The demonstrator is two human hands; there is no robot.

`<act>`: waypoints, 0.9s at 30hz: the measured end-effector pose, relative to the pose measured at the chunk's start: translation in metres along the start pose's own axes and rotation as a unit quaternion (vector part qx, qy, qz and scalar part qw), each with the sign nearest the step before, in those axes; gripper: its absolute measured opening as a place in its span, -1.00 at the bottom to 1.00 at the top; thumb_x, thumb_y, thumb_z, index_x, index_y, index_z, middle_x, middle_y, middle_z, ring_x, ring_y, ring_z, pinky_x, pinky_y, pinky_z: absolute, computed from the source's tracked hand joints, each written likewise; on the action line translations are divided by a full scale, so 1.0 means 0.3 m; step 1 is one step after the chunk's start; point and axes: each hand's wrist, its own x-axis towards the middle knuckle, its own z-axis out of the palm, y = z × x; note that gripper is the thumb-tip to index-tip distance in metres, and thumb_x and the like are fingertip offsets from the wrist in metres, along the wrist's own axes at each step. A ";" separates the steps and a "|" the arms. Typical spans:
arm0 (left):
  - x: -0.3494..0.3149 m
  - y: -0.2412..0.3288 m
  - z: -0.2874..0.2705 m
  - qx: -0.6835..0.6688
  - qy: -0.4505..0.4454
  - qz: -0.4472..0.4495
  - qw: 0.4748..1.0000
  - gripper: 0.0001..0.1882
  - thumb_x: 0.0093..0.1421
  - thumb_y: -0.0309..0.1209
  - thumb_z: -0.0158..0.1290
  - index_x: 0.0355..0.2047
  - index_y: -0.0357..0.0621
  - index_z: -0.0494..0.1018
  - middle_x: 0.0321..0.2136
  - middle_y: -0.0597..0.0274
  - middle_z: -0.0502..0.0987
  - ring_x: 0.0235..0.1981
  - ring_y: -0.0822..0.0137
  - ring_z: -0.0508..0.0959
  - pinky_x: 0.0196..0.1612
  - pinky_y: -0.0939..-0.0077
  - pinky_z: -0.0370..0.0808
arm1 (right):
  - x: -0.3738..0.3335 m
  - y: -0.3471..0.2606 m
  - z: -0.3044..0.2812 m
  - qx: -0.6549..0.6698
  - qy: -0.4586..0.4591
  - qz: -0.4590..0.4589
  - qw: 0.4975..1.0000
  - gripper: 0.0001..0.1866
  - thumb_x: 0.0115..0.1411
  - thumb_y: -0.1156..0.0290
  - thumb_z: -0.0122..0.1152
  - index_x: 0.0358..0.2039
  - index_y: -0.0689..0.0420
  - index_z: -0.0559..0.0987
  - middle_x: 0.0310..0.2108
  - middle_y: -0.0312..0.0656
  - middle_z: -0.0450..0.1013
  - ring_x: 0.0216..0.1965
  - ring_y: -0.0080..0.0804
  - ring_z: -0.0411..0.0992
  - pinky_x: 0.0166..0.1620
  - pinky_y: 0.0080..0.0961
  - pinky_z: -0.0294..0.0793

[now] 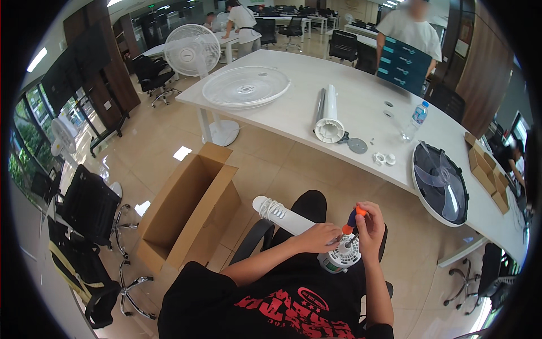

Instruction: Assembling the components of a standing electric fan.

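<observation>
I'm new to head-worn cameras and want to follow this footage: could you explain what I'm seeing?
There's no machine here: these are a seated person's own bare hands. The single picture comes from a wide fisheye camera on their head, looking down, so straight edges bend near the rim.

The right hand grips a screwdriver with an orange and dark blue handle, pointing down at a round, slotted white plastic housing on the lap. The left hand is at the housing; its exact grip is unclear.

On the long white table lie a round white grille, a white tube, a clear bottle with a blue cap and translucent fan blades. An open brown cardboard box stands on the floor.
</observation>
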 end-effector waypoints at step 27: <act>0.090 0.006 0.030 -0.068 -0.052 0.047 0.995 -0.74 0.22 -0.28 0.21 -0.24 -0.19 0.46 -0.31 0.05 0.56 -0.21 -0.01 0.60 -0.10 0.14 0.54 | -0.004 -0.018 -0.074 -0.042 0.069 0.042 0.996 -0.80 0.32 0.57 0.24 -0.05 0.22 0.58 -0.11 -0.17 0.44 -0.09 -0.43 0.50 -0.05 -0.52 0.50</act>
